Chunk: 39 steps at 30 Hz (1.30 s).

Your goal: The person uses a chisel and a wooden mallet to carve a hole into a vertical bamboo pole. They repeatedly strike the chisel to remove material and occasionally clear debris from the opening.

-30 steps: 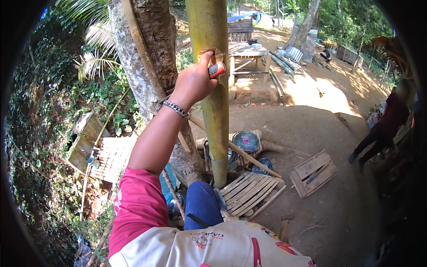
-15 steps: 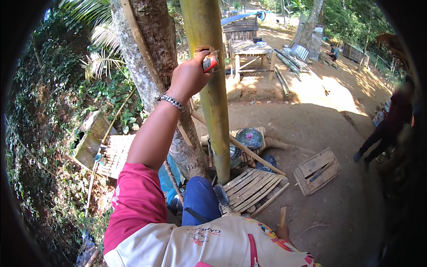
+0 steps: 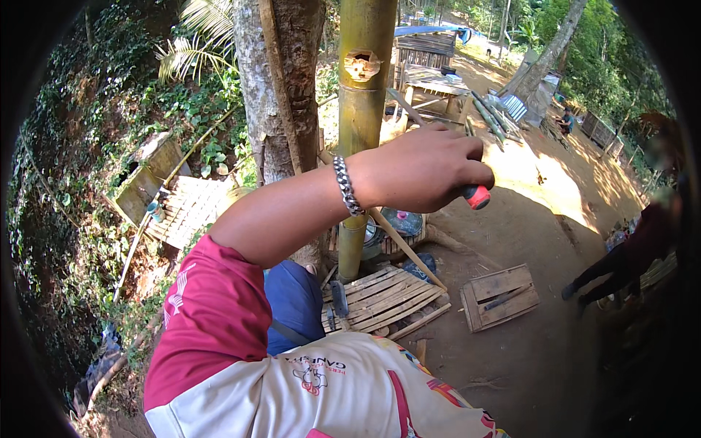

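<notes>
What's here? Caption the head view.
Left grip on a red-ended tool, forearm in front of a holed bamboo pole.

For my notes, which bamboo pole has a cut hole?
The thick upright bamboo pole; the distant bamboo poles lie down, showing no hole.

- Brown dirt ground (image 3: 544,252) stretches out in front of you, bearing a low, rectangular plank panel (image 3: 493,283) of weathered wood, long green bamboo poles (image 3: 488,120) and a silver corrugated sheet (image 3: 515,109) farther off.
- Near your knee, a low platform of pale split-bamboo slats (image 3: 387,301) sits on that soil, a flat grey metal blade (image 3: 339,298) at its left end.
- Beyond, a pale wooden table (image 3: 422,77) carries a small dark vessel (image 3: 447,70).
</notes>
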Each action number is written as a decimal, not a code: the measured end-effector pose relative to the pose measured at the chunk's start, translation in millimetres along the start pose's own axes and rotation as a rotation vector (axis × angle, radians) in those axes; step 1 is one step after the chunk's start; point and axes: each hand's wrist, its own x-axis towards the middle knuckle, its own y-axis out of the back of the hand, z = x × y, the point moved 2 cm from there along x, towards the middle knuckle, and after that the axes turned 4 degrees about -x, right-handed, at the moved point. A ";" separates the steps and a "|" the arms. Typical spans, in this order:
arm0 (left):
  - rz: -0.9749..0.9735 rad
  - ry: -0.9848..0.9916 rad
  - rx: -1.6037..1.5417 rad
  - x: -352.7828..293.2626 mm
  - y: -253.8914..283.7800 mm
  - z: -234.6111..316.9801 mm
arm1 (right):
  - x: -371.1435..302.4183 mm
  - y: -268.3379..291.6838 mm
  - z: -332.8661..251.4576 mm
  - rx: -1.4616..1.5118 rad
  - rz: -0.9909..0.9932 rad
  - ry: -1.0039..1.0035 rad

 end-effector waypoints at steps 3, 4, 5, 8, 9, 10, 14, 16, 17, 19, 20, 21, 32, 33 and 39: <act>0.003 -0.041 0.016 10.7 0.7 7.7 | -6.2 18.5 -19.3 0.023 0.004 -0.012; 0.000 -0.051 0.014 14.3 0.8 8.8 | -8.3 22.0 -24.6 0.032 0.008 -0.020; 0.027 -0.072 0.016 16.6 -2.1 6.2 | -10.0 25.9 -30.0 0.043 0.013 -0.030; 0.030 -0.107 0.050 17.3 2.0 -4.7 | -13.5 34.4 -42.2 0.057 0.028 -0.060; 0.036 -0.106 0.040 18.0 4.4 -9.5 | -13.1 37.2 -44.6 0.066 0.037 -0.072; 0.028 -0.074 0.025 18.8 6.0 -14.9 | -13.2 38.0 -47.9 0.070 0.043 -0.081; 0.161 -0.062 0.037 22.7 2.4 -51.3 | -12.3 46.9 -61.0 0.070 0.069 -0.112; 0.270 -0.116 0.051 24.3 1.5 -67.9 | -11.3 50.4 -67.2 0.078 0.080 -0.129; 0.304 -0.138 0.060 23.4 2.4 -76.4 | -10.5 51.4 -71.0 0.080 0.084 -0.133; 0.376 -0.142 0.076 23.9 6.2 -87.4 | -10.8 55.5 -80.3 0.087 0.095 -0.142; 0.401 -0.132 0.093 26.3 7.9 -91.4 | -13.0 57.9 -89.1 0.099 0.098 -0.142; 0.426 -0.122 0.110 28.6 9.5 -95.5 | -15.0 60.9 -98.0 0.116 0.103 -0.137; 0.549 0.000 0.096 31.1 17.2 -127.8 | -8.8 52.0 -98.0 0.209 0.081 0.014; 0.547 0.002 0.100 31.1 17.3 -127.9 | -6.4 50.0 -96.9 0.202 0.077 0.015; 0.475 0.033 0.149 30.7 12.3 -125.5 | -10.3 51.0 -89.1 0.118 0.111 -0.074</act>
